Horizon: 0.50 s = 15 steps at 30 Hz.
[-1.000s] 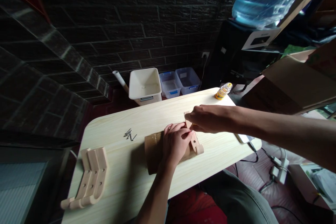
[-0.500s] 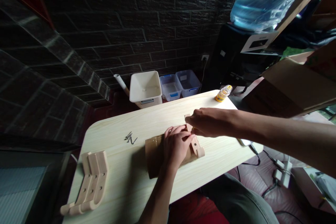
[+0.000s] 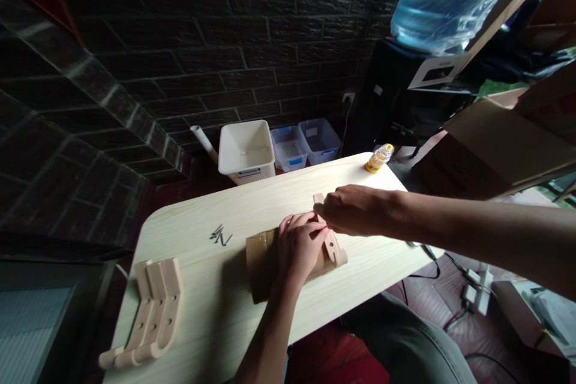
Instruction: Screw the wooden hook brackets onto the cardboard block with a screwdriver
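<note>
A pale wooden hooked piece [image 3: 331, 245] with a screw hole lies across the right end of a brown cardboard box [image 3: 257, 267] on the table. My left hand [image 3: 300, 245] rests on the box, its fingers pressed together against the wooden piece. Over the upper part of that piece, my right hand [image 3: 344, 209] is closed in a fist, touching or nearly touching the left fingertips. Whatever the right fist grips is hidden. Several dark screws [image 3: 220, 234] lie loose left of the box. Similar wooden hooked pieces [image 3: 155, 312] sit side by side at the table's left end.
A clear bottle with yellow parts [image 3: 379, 158] stands at the far right corner of the pale table [image 3: 189, 222]. Beyond the far edge are a cream bin [image 3: 247, 147] and two clear tubs [image 3: 290, 147]. Cables and a power strip [image 3: 477, 291] lie at the right.
The whole view has shifted slightly, so everything sits a little further left. Both hands keep nearly the same place on the wooden piece and box.
</note>
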Available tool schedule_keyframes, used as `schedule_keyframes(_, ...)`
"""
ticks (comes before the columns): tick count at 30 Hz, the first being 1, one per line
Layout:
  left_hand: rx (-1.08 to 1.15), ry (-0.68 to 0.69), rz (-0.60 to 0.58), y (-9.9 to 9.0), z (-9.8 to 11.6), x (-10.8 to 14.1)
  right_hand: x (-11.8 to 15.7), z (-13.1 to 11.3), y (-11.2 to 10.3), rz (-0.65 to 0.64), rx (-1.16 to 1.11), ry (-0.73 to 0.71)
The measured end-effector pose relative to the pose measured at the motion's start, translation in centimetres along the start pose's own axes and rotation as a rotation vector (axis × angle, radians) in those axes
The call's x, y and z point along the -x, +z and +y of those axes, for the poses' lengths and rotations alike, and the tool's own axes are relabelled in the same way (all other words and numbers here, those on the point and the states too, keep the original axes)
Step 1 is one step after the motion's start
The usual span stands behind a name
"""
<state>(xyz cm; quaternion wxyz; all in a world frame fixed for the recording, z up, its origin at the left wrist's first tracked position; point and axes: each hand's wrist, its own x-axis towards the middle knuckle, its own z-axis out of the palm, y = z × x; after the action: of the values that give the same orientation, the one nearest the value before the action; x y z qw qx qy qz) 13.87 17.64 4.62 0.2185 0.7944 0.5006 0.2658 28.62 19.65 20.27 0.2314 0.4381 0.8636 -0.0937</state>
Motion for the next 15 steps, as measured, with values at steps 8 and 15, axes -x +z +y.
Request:
schedule_keyframes(8,-0.009,0.011,0.012,0.3,-0.2,0.2,-0.6,-0.3,-0.8,-0.048,-0.029,0.015)
schedule_keyframes(15,0.000,0.015,0.004,0.2,-0.1,0.1,-0.3,-0.6,-1.1,-0.060,-0.039,0.060)
